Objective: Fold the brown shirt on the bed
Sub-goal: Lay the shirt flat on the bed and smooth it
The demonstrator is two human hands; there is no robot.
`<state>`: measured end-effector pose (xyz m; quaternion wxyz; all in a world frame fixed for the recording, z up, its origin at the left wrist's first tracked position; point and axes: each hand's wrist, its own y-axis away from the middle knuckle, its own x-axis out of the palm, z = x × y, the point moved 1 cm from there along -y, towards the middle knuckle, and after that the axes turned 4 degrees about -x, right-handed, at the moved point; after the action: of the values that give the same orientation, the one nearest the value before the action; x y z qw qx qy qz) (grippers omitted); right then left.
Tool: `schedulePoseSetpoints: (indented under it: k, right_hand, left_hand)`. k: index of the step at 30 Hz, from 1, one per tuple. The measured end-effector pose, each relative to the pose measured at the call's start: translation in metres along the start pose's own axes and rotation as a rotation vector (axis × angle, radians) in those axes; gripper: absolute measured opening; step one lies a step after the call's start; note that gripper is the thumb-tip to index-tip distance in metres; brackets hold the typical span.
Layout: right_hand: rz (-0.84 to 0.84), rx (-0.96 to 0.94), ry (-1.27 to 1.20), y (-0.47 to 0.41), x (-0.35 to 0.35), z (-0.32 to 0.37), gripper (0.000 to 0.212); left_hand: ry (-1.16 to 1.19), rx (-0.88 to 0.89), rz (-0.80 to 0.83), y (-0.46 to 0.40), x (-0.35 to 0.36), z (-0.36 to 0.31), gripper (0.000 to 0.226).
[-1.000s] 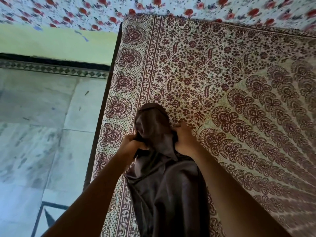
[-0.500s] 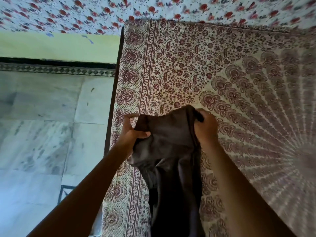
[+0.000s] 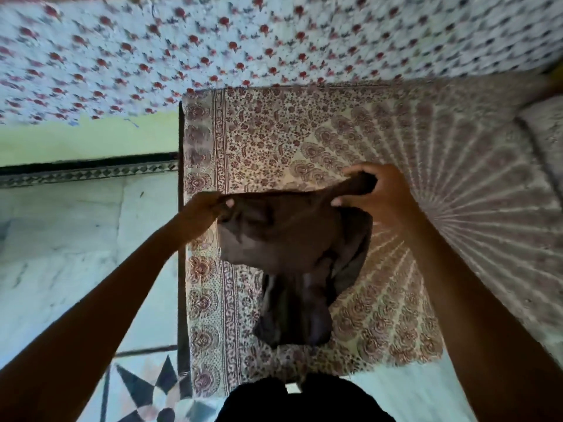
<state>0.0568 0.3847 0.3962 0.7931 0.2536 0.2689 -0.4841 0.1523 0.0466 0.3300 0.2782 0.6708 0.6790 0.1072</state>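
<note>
The brown shirt [image 3: 292,248] is held up over the near left part of the bed [image 3: 411,153], its top edge stretched roughly left to right between the two hands, slightly higher at the right. From that edge the cloth hangs bunched toward the viewer, so that its long axis runs from the far side to the near side, and its lower end is gathered in a dark lump near the near edge of the patterned bedcover [image 3: 207,315]; whether that end rests on the cover cannot be told. The left hand [image 3: 202,205] is seen pinching the left corner of the top edge, fingers curled around the fabric. The right hand [image 3: 377,193] is closed around the right corner, with a fold of cloth wrapped between thumb and fingers. No label, brand or writing can be made out on the shirt. A floral cloth [image 3: 213,47] is hung behind the bed, and a tiled floor [image 3: 76,239] is seen at the left.
</note>
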Motion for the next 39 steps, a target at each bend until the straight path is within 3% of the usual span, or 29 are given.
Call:
schedulePoseSetpoints:
  k: [2, 4, 6, 8, 10, 12, 15, 17, 19, 21, 25, 28, 30, 34, 36, 39]
  right_hand:
    - [0.157, 0.008, 0.088, 0.019, -0.027, 0.004, 0.075]
    - [0.154, 0.007, 0.171, 0.033, -0.055, 0.002, 0.073]
    - [-0.028, 0.003, 0.196, 0.040, -0.082, -0.007, 0.044]
    - [-0.241, 0.001, 0.191, 0.046, -0.109, -0.014, 0.052]
    - [-0.351, -0.021, 0.192, 0.052, -0.130, -0.016, 0.061]
    - [-0.398, -0.066, 0.187, 0.063, -0.153, -0.016, 0.060]
    - [-0.444, -0.179, 0.208, 0.072, -0.191, -0.025, 0.060]
    - [-0.429, -0.259, 0.201, 0.084, -0.218, -0.030, 0.062]
    - [-0.427, -0.295, 0.040, 0.102, -0.242, -0.037, 0.064]
    - [-0.393, -0.273, -0.091, 0.124, -0.262, -0.045, 0.062]
    - [-0.207, -0.278, 0.091, 0.168, -0.307, -0.056, 0.044]
    - [-0.066, -0.227, 0.391, 0.192, -0.334, -0.061, 0.084]
    - [-0.145, -0.225, 0.481, 0.199, -0.344, -0.067, 0.065]
    - [-0.524, -0.144, 0.490, 0.217, -0.356, -0.075, 0.012]
    - [-0.581, -0.082, 0.557, 0.227, -0.355, -0.078, 0.010]
    - [-0.660, -0.024, 0.593, 0.251, -0.347, -0.082, 0.013]
  left_hand:
    - [-0.043, 0.145, -0.106, 0.013, 0.002, -0.019, 0.036]
    - [-0.078, 0.253, -0.224, 0.026, 0.007, -0.040, 0.033]
    - [-0.184, 0.389, -0.325, 0.042, 0.018, -0.064, 0.040]
    - [-0.344, 0.536, -0.382, 0.062, 0.037, -0.093, 0.034]
    - [-0.544, 0.635, -0.391, 0.081, 0.051, -0.120, 0.032]
    - [-0.681, 0.620, -0.337, 0.101, 0.064, -0.146, 0.034]
    - [-0.776, 0.423, -0.161, 0.131, 0.082, -0.177, 0.023]
    - [-0.876, 0.352, -0.172, 0.145, 0.097, -0.192, 0.027]
    - [-0.976, 0.320, -0.274, 0.158, 0.116, -0.206, 0.041]
    - [-0.965, 0.339, -0.446, 0.171, 0.134, -0.220, 0.040]
    - [-0.778, 0.495, -0.743, 0.195, 0.166, -0.238, 0.036]
    - [-0.738, 0.564, -0.866, 0.207, 0.178, -0.250, 0.027]
    - [-0.781, 0.609, -0.872, 0.213, 0.184, -0.261, 0.025]
    - [-0.968, 0.658, -0.788, 0.224, 0.189, -0.280, 0.025]
    - [-1.010, 0.655, -0.819, 0.223, 0.187, -0.286, 0.025]
    - [-0.889, 0.624, -0.941, 0.224, 0.192, -0.287, 0.020]
